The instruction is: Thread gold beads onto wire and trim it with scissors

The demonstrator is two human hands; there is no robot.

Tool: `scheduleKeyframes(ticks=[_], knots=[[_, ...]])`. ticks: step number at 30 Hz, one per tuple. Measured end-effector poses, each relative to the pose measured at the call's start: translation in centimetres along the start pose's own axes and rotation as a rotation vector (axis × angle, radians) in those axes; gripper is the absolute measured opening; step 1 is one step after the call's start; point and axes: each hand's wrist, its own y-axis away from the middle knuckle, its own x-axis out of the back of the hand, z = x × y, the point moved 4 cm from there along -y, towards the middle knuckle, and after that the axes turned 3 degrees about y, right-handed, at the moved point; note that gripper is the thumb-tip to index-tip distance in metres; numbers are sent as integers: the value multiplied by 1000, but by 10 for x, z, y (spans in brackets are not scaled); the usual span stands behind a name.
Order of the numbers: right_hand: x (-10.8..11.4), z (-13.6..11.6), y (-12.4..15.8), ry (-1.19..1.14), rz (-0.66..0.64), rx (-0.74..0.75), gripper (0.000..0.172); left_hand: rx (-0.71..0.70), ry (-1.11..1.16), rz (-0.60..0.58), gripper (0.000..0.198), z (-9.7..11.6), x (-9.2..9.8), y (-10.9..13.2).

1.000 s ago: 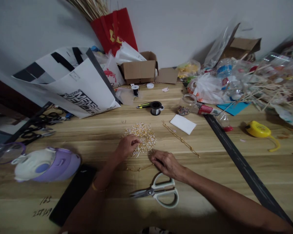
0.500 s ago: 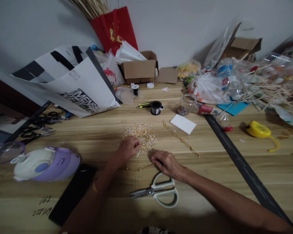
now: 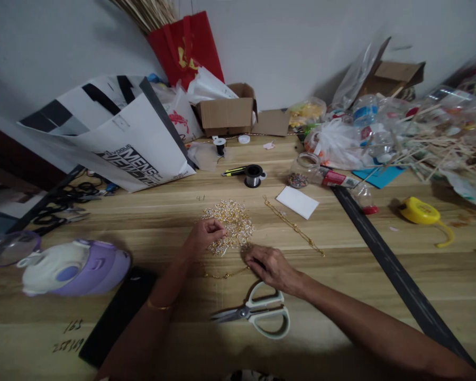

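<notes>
My left hand [image 3: 207, 234] is at the left side of a pile of gold and clear beads [image 3: 235, 225], thumb and fingers pinched together. Whatever sits between those fingertips is too small to make out. Resting on the table to the right of the pile, my right hand [image 3: 273, 269] has its fingers closed at the end of a thin gold beaded chain [image 3: 227, 275]. That chain trails left across the wood. A second gold chain [image 3: 294, 226] lies farther right. White-handled scissors [image 3: 257, 311] lie just below my right hand.
Behind the beads are a wire spool [image 3: 253, 175], a jar of beads [image 3: 303, 170] and a folded white paper [image 3: 297, 202]. A purple bottle [image 3: 79, 267] and a black case [image 3: 117, 317] lie left. A yellow tape measure [image 3: 420, 210] sits right.
My left hand has drawn back slightly to the left from the bead pile and turned, its pinched fingertips now showing. My right hand and the chain have stayed in place.
</notes>
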Motion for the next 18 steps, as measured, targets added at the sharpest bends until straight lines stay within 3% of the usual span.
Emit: scheduleKeyframes(ticks=[12, 18], knots=[[-2, 2, 1, 6, 7, 1, 12, 22, 71, -112, 20, 1, -16, 1], [-1, 1, 1, 7, -3, -3, 13, -51, 5, -18, 19, 2, -16, 1]])
